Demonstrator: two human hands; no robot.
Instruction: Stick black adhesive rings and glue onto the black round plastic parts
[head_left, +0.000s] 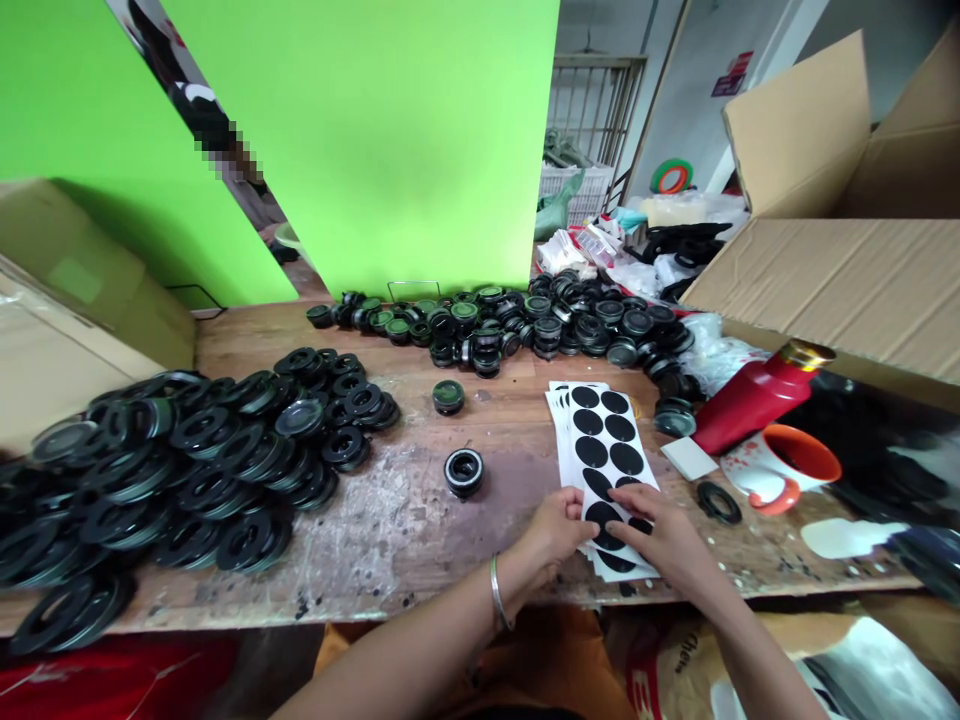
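A stack of white sheets with round black stickers (591,452) lies on the wooden table (405,450), right of the middle. On the left edge of the sheets is my left hand (559,530), its thumb and fingers closed at a black sticker near the lower end. My right hand (660,535) rests over the lower right part of the sheets, fingers apart, with thumb and fingertips near the same sticker. To the left of the sheets stands a small round black part with a silver ring (464,472). Behind it sits another round part with a dark green top (448,397).
Flat black rings (247,450) are heaped at the left, and small round parts (547,325) line the back. At the right are a red bottle (757,400), a mug (780,465), a black ring (718,502) and a cardboard box (840,290).
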